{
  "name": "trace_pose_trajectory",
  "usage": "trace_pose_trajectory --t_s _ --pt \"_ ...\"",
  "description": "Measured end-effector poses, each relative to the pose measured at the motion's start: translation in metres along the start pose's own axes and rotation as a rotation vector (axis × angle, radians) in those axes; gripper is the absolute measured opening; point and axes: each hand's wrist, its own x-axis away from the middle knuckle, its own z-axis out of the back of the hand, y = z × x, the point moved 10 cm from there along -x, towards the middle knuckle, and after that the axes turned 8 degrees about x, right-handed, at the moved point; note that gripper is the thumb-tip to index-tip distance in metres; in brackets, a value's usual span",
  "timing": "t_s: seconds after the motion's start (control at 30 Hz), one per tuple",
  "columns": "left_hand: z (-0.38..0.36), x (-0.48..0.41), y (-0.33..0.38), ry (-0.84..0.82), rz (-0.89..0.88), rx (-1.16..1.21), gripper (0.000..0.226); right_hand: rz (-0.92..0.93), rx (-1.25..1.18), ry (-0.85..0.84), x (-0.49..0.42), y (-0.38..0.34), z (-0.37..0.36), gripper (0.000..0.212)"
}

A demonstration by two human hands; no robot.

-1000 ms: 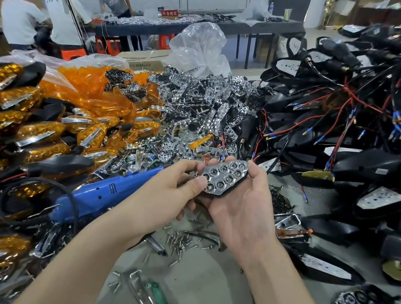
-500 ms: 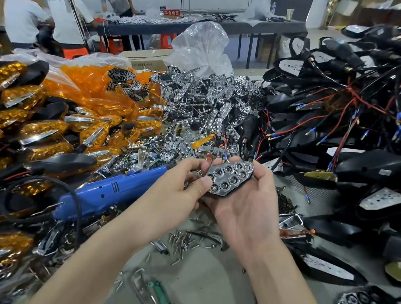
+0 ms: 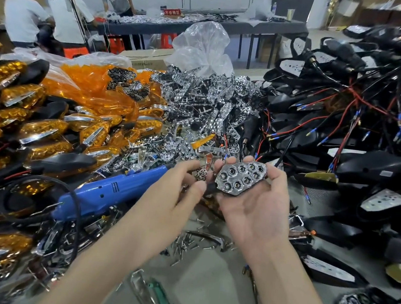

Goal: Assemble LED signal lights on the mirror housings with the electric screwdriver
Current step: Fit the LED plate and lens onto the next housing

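Right hand (image 3: 255, 208) palm up, fingers curled round chrome reflector plate (image 3: 240, 179). Left hand (image 3: 172, 188) just beside it, fingers bent; can't tell if it's holding anything. Blue screwdriver (image 3: 110, 191) lies to the left.

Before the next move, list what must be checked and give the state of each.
1. Chrome reflector secure in right hand: ok, it lies face up on the fingers.
2. Left hand free: cannot tell, its fingertips are curled beside the reflector's left end.
3. Blue electric screwdriver near: ok, it lies unheld just left of the left hand.
4. Loose screws available: ok, they are scattered on the table below the hands.
5. Mirror housing ready for the reflector: not ok, the black housings lie piled on the right and none is in hand.
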Motion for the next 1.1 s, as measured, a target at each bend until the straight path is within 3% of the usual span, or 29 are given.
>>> trace_pose_trajectory --t_s 0.17,0.37,1.1 --pt "0.015 0.022 -0.017 0.042 0.012 0.005 0.039 0.005 -0.003 -0.015 0.000 -0.001 -0.001 0.021" --pt "0.028 0.025 -0.027 0.114 -0.007 -0.005 0.014 -0.002 0.026 -0.007 0.001 0.000 -0.001 0.021" --pt "0.029 0.034 -0.029 0.146 -0.095 -0.183 0.008 -0.010 0.050 -0.018 0.001 0.002 -0.004 0.025"
